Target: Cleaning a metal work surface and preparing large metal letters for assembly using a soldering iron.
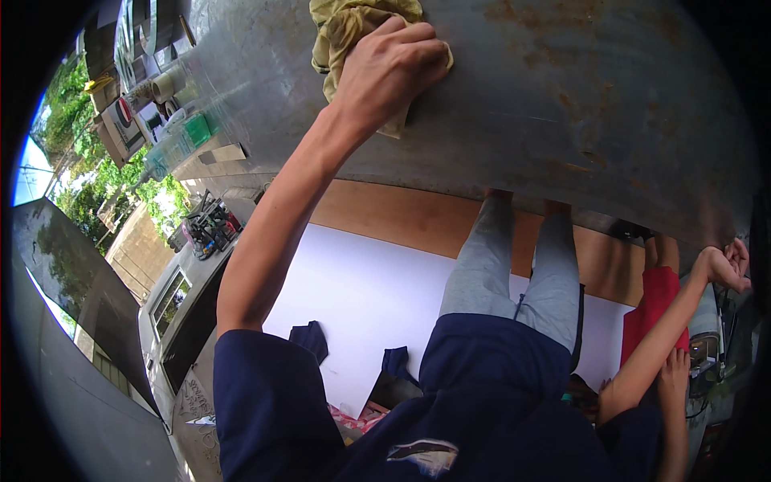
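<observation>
A crumpled yellow-olive cloth [341, 36] lies bunched on the grey metal tabletop [514, 104] at the top of the view. My left hand [393, 64] is closed over it and presses it against the metal, with folds sticking out to the left and below. Rust-brown stains and scratches mark the metal to the right of the cloth. My right hand [729, 265] is at the far right, by the tabletop's near edge. Its fingers are loosely curled and a little apart, with nothing visible in them.
Green plastic container [195, 128], cardboard box [120, 128] and rolls stand at the tabletop's left end. Beyond are a pile of dark small parts [210, 229] and a vehicle [165, 297]. A white sheet [361, 281] lies below. Another person's red shorts [650, 313] and hand [675, 365] show at right.
</observation>
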Available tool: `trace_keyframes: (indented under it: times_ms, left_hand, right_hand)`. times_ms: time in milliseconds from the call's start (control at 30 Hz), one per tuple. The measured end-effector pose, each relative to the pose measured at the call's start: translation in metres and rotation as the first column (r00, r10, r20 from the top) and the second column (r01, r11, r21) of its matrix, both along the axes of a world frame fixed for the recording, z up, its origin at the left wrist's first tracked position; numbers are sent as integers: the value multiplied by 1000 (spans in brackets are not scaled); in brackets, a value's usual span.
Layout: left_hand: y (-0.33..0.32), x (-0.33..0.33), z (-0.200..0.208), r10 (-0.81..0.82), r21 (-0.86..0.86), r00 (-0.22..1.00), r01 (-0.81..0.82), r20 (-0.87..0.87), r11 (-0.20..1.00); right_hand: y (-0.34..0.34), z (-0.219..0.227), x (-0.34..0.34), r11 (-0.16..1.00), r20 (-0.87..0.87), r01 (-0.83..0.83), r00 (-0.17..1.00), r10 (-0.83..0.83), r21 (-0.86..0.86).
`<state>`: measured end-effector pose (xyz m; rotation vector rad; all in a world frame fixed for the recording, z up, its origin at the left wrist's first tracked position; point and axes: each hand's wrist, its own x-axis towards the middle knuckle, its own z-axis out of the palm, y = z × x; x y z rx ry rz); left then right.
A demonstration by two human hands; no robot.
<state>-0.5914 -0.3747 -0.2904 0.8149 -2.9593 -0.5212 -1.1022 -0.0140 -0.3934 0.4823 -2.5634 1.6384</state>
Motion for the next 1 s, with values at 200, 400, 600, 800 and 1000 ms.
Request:
trace_keyframes:
  times_ms: [200,400,600,800,1000]
  left_hand:
    - [-9,-5,5,-117,94,992,114,36,989]
    - [-8,-3,7,67,11,997,-67,44,998]
    - [-3,-7,10,96,44,995,-97,24,994]
    - [-6,-10,13,110,0,993,-110,51,994]
    - [-15,-12,17,39,44,994,-44,97,998]
  right_hand:
    - [-2,1,2,1000,8,18,1000,-18,-14]
    - [-2,2,1,1000,18,24,1000,-24,-14]
    - [1,0,0,999,27,36,999,-36,-18]
    - [1,2,-5,998,21,36,999,-35,-46]
    - [3,3,-6,997,17,51,999,-50,-54]
